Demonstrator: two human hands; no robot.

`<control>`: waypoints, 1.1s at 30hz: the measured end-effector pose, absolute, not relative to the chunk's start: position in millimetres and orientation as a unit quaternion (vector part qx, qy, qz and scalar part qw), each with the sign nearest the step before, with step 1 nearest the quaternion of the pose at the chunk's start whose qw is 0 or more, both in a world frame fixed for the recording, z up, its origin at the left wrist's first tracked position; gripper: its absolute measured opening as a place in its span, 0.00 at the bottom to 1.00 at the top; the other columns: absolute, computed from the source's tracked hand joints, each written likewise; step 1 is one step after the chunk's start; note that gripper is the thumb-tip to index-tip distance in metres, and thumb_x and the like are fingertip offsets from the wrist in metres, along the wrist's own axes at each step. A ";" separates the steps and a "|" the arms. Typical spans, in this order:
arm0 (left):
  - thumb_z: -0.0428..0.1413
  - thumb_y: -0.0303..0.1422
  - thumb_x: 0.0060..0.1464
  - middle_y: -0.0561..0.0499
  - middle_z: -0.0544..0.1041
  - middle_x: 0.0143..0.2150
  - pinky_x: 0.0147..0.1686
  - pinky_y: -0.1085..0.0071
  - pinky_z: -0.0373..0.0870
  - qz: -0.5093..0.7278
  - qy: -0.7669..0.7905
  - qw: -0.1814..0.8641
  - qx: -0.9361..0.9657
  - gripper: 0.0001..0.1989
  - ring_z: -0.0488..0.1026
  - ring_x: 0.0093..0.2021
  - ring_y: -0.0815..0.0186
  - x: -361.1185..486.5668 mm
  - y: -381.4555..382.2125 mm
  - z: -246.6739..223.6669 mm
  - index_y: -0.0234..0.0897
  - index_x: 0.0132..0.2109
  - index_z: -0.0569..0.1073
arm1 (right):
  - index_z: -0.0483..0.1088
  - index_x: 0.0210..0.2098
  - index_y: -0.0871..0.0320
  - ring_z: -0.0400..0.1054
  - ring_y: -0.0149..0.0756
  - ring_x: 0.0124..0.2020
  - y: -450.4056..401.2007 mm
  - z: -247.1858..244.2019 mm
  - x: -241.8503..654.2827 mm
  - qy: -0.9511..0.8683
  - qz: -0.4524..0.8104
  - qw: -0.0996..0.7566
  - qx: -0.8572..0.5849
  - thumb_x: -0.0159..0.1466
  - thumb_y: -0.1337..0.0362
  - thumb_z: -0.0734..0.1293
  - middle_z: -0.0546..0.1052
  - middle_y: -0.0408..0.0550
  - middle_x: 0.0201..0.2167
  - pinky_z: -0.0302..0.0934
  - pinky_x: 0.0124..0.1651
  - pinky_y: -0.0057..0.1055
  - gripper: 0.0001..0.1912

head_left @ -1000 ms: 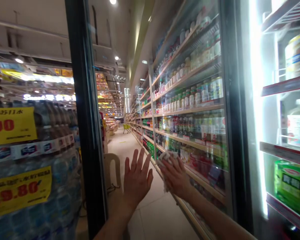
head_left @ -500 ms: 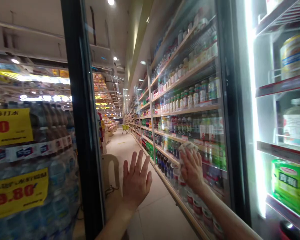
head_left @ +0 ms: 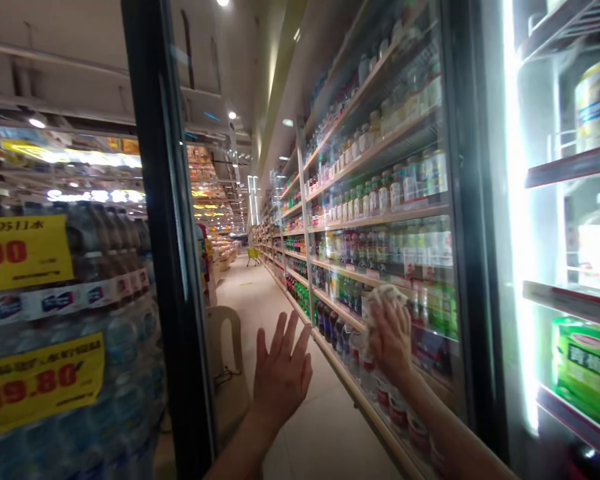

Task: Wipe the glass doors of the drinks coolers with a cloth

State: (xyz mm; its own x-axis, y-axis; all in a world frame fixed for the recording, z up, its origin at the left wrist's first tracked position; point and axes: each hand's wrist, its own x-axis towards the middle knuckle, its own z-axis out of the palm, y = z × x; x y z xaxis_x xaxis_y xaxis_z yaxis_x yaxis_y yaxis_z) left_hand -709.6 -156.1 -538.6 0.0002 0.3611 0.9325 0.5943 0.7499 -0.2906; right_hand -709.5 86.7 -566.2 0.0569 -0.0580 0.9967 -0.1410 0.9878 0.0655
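A glass door in a black frame (head_left: 166,220) stands in front of me, and shelves of drinks show through or reflect in its pane. My left hand (head_left: 283,373) is at the pane's lower middle, fingers stretched and holding nothing; whether the palm touches the glass I cannot tell. To its right, my right hand (head_left: 393,343) presses a crumpled whitish cloth (head_left: 389,293) against the glass. Its fingers lie over the cloth, slightly blurred.
A lit cooler with shelves (head_left: 570,167) and a green pack (head_left: 587,367) is at the right. Stacked water bottles (head_left: 120,340) with yellow price signs (head_left: 40,383) stand at the left. A beige chair (head_left: 227,333) and a yellow-green cart (head_left: 253,255) appear beyond the pane.
Both hands have shifted slightly right and down in view, along with the whole scene. The cloth stays under my right hand, and my left hand keeps its spread shape.
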 end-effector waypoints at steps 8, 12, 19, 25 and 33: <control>0.52 0.33 0.53 0.43 0.63 0.61 0.64 0.55 0.35 -0.099 -0.710 0.614 -0.332 0.24 0.50 0.65 0.59 -710.4 -151.6 -545.9 0.39 0.57 0.64 | 0.48 0.64 0.52 0.43 0.51 0.65 77.6 -589.3 -704.3 -0.712 0.026 0.698 0.074 0.59 0.69 0.56 0.54 0.51 0.64 0.47 0.60 0.57 0.33; 0.52 0.33 0.53 0.43 0.63 0.60 0.64 0.55 0.35 -0.098 -0.711 0.610 -0.337 0.23 0.51 0.65 0.59 -708.8 -152.2 -546.1 0.40 0.57 0.64 | 0.50 0.63 0.49 0.45 0.47 0.65 79.0 -605.9 -700.0 -0.737 -0.026 0.660 0.145 0.58 0.70 0.58 0.57 0.47 0.63 0.46 0.62 0.54 0.33; 0.52 0.33 0.53 0.43 0.63 0.60 0.64 0.55 0.35 -0.109 -0.710 0.609 -0.336 0.23 0.50 0.65 0.59 -708.6 -149.7 -549.0 0.39 0.57 0.64 | 0.46 0.64 0.53 0.45 0.53 0.64 118.8 -601.2 -707.7 -0.665 0.098 0.737 -0.068 0.61 0.69 0.54 0.51 0.55 0.65 0.50 0.57 0.62 0.32; 0.52 0.34 0.53 0.43 0.62 0.61 0.63 0.54 0.34 -0.102 -0.715 0.606 -0.332 0.25 0.50 0.65 0.58 -709.1 -149.0 -551.2 0.40 0.58 0.63 | 0.52 0.62 0.52 0.44 0.50 0.65 48.7 -622.9 -696.4 -0.745 -0.013 0.646 0.163 0.58 0.69 0.59 0.55 0.48 0.64 0.46 0.62 0.56 0.32; 0.53 0.34 0.52 0.43 0.62 0.61 0.63 0.54 0.34 -0.084 -0.716 0.602 -0.343 0.23 0.47 0.66 0.59 -708.7 -150.5 -553.9 0.40 0.56 0.65 | 0.45 0.64 0.51 0.44 0.51 0.65 93.2 -605.1 -702.1 -0.682 0.079 0.726 -0.016 0.60 0.71 0.55 0.50 0.51 0.65 0.48 0.59 0.59 0.33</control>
State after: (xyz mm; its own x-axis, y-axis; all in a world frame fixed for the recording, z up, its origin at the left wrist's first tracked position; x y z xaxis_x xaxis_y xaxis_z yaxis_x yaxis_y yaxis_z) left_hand -708.7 -150.5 -553.9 -0.0391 0.3898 0.9201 0.5930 0.7502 -0.2926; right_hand -702.1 93.2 -605.1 0.0561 0.1379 0.9889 -0.0931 0.9868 -0.1323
